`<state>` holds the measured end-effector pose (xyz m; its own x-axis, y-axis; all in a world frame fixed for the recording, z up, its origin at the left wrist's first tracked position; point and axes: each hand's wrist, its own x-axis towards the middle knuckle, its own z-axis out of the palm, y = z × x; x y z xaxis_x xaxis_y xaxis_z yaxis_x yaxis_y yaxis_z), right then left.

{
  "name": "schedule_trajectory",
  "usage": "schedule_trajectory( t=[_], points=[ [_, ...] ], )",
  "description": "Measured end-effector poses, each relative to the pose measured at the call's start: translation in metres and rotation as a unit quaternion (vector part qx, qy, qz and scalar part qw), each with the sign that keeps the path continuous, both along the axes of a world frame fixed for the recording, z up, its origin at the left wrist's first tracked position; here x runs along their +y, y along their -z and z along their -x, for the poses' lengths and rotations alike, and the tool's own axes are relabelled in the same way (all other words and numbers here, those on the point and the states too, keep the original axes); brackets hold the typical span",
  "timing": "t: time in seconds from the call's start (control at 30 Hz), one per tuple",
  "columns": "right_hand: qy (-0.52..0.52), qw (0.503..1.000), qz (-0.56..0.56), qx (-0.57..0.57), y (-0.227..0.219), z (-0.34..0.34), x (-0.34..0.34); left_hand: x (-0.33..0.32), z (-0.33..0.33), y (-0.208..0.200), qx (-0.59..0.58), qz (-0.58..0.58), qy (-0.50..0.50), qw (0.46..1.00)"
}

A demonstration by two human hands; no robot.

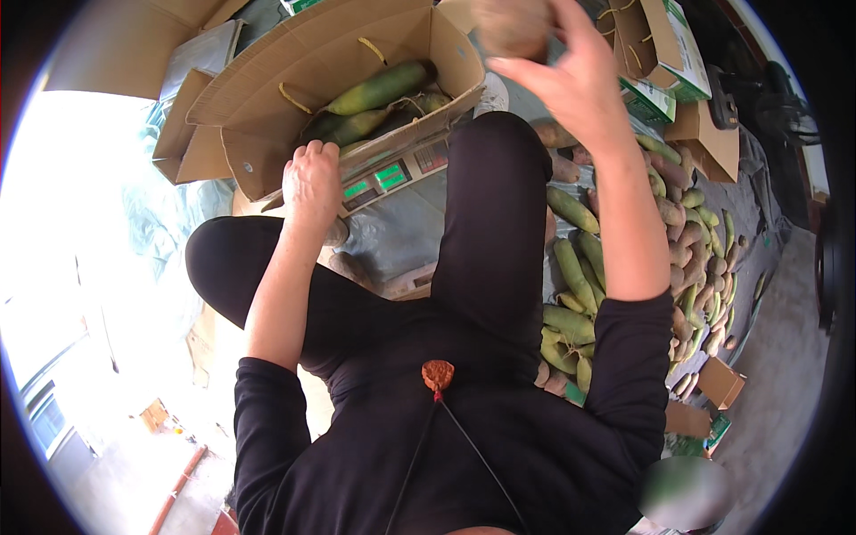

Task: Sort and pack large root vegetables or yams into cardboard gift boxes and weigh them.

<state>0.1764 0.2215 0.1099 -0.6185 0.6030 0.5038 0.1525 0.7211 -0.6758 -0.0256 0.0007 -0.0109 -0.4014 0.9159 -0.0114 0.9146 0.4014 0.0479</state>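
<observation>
Right hand (563, 85): one o'clock, grasping root (514, 31); slack grip could drop it.
Left hand (312, 181): ten o'clock, grasping box (334, 69) by near rim; pressing could skew scale (410, 168).

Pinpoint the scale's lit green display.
Head view, upper part, just left of centre: the display shows along the near edge of the open cardboard box, between the left hand and right knee.
</observation>
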Motion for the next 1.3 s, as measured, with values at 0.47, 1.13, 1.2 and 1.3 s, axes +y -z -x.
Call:
schedule_trajectory(
  t=[0.47,1.13,1.2,1.3],
  points=[
    [0.21,0.957,0.183,-0.084,0.166,-0.089,0.016,0.007,-0.004,-0.002,-0.003,0.008,0.018,1.0],
    [0.182,0.787,0.537,-0.244,0.463,-0.31,-0.204,-0.001,-0.001,-0.001,0.009,-0.002,0.015,1.0],
    [0.162,0.823,0.432,-0.331,0.414,-0.26,-0.194,-0.007,0.003,-0.009,0.016,0.02,0.002,1.0],
    [0.209,0.807,0.441,-0.332,0.39,-0.258,-0.188,0.001,-0.003,-0.011,-0.009,0.022,0.013,1.0]
  ],
)
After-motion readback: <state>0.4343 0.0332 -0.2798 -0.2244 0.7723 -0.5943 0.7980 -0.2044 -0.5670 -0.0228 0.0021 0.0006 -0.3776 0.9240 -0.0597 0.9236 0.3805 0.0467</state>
